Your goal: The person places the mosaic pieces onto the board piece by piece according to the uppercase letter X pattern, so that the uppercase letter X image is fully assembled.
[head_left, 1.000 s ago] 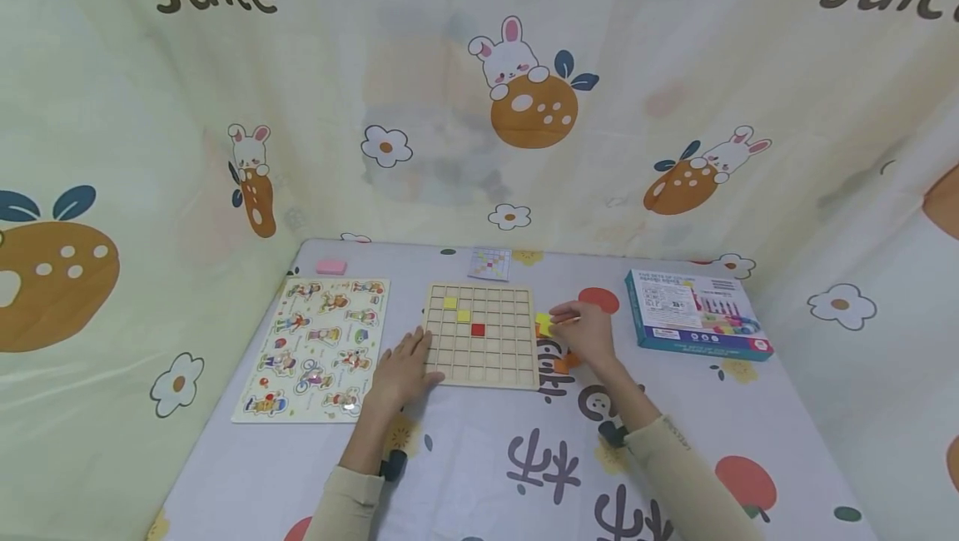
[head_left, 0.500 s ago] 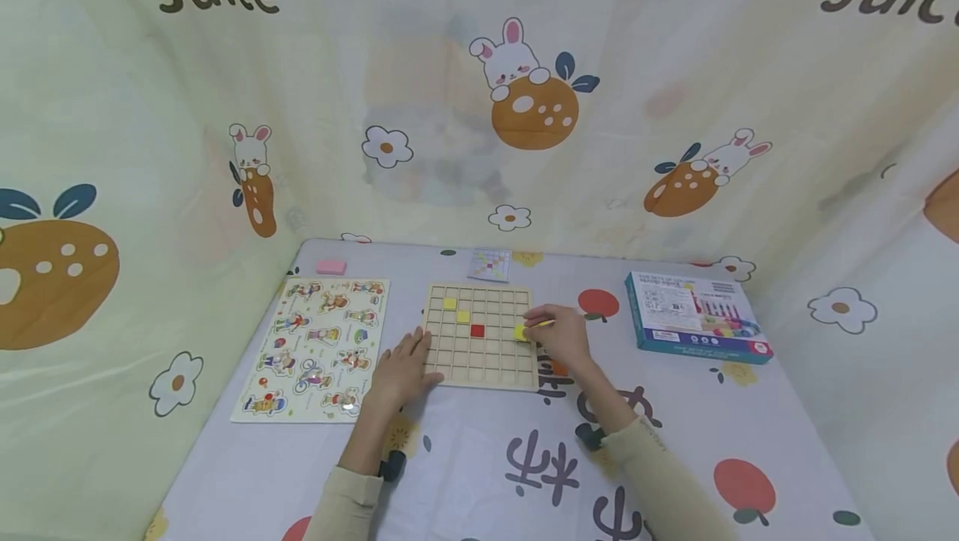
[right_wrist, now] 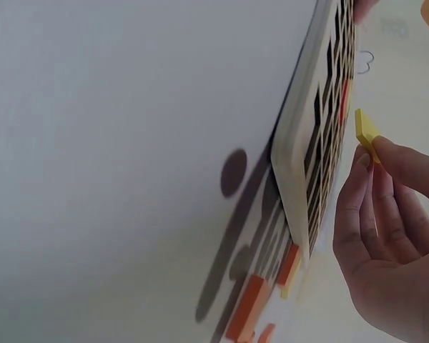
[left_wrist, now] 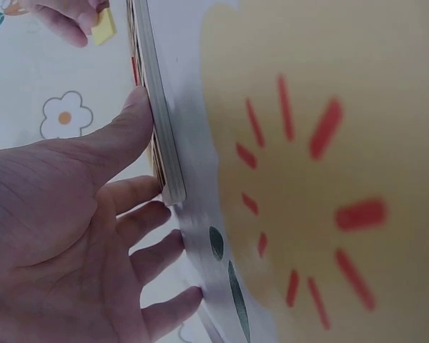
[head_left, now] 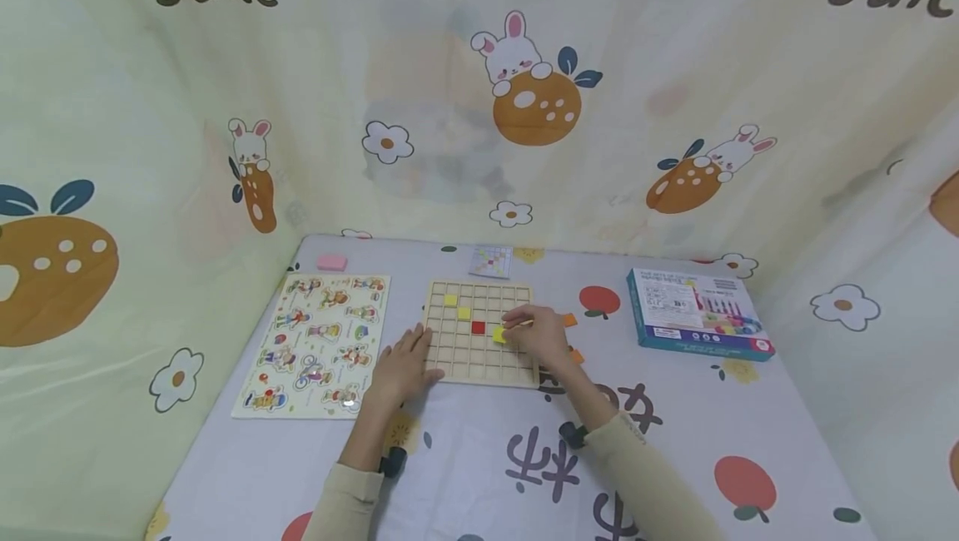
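Note:
A wooden grid board (head_left: 479, 364) lies in the middle of the table, with two yellow tiles and a red tile (head_left: 478, 328) in a diagonal line of its cells. My left hand (head_left: 402, 370) rests at the board's near left corner, thumb along the near edge and fingers at the left side. Between thumb and fingertips my right hand (head_left: 543, 339) pinches a yellow square tile (right_wrist: 365, 132), held above the board to the right of the red tile. In the left wrist view the fingers (left_wrist: 157, 254) are spread and nearly straight beside the board's corner.
Orange tiles (right_wrist: 247, 309) lie to the right of the board. Behind it is a small pattern card (head_left: 490, 261). A picture puzzle board (head_left: 255, 395) lies left, with a pink block (head_left: 332, 262) beyond it. A boxed set (head_left: 697, 314) stands right.
My right hand has picked up a yellow tile from beside the board and carried it left over the grid. The left hand has stayed at the board's corner.

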